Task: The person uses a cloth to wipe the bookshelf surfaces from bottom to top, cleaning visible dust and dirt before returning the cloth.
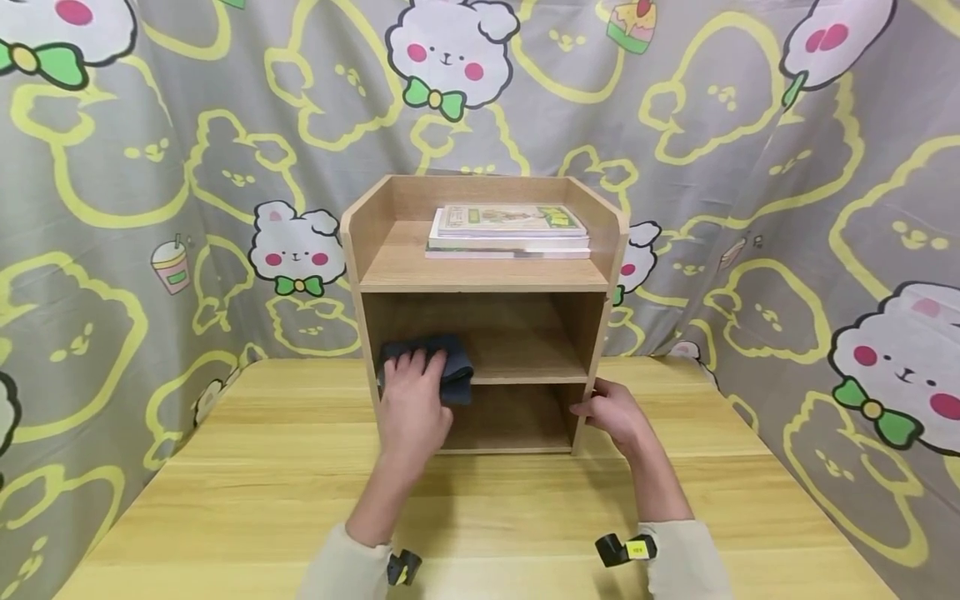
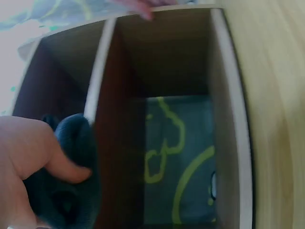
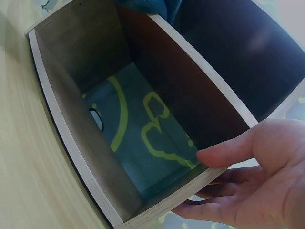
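A small wooden shelf unit (image 1: pixel 465 277) stands on the table. My left hand (image 1: pixel 414 407) grips a dark blue cloth (image 1: pixel 454 375) at the left end of the middle shelf's front edge; the cloth drapes over that edge. In the left wrist view the thumb of my left hand (image 2: pixel 33 167) presses into the bunched cloth (image 2: pixel 78 143). My right hand (image 1: pixel 613 410) holds the unit's right side panel low down. In the right wrist view the thumb of my right hand (image 3: pixel 257 176) lies inside the panel's edge (image 3: pixel 176 193), with the fingers outside.
A stack of books (image 1: pixel 510 232) lies on the unit's top shelf. The wooden table (image 1: pixel 225 500) extends in front of the unit and to both sides. A grey patterned curtain (image 1: pixel 247 125) hangs behind and at both sides.
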The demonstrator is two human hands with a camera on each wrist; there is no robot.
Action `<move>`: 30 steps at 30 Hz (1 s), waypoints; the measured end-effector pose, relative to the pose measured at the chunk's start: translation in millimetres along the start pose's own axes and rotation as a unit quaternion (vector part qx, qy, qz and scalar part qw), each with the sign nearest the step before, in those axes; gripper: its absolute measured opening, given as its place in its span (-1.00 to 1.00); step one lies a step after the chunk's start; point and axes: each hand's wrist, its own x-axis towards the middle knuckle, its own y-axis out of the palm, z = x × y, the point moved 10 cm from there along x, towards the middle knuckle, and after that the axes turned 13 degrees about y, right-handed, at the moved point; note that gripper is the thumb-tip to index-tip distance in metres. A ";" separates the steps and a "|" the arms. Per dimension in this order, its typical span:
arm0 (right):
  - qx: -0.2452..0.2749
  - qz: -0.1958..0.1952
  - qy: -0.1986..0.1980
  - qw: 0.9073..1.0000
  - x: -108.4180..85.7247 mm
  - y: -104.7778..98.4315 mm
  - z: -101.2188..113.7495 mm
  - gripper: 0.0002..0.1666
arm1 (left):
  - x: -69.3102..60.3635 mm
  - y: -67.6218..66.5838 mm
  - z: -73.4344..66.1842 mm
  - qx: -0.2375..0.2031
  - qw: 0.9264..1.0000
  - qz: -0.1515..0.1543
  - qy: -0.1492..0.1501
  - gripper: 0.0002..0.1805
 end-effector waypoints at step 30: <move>0.030 0.007 0.007 1.000 1.2 -3.8 -1.1 -0.43 | 73.0 56.9 -139.5 0.017 0.982 0.098 0.160 -0.64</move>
